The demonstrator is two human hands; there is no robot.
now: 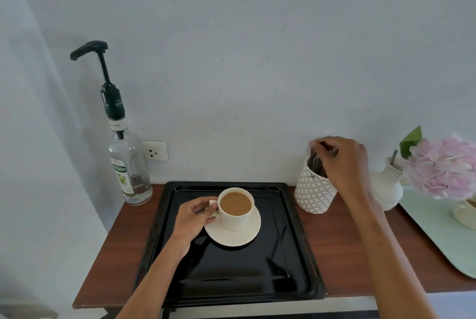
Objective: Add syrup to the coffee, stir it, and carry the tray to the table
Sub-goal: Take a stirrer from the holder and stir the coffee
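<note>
A white cup (pixel 235 217) of milky coffee stands on a white saucer (pixel 240 235) in the far half of a black tray (pixel 231 272). My left hand (pixel 192 218) grips the cup's handle. A clear syrup bottle (pixel 130 172) with a black pump stands at the counter's back left corner, apart from both hands. My right hand (pixel 340 161) reaches into a patterned white holder (pixel 313 193) right of the tray, its fingertips pinched on a dark stirrer (pixel 314 161) standing inside.
The brown counter (pixel 342 249) ends at a wall behind. At the right stand a white jug (pixel 387 184), pink flowers (pixel 443 169) and a pale green tray (pixel 438 231). A wall socket (pixel 154 150) sits behind the bottle.
</note>
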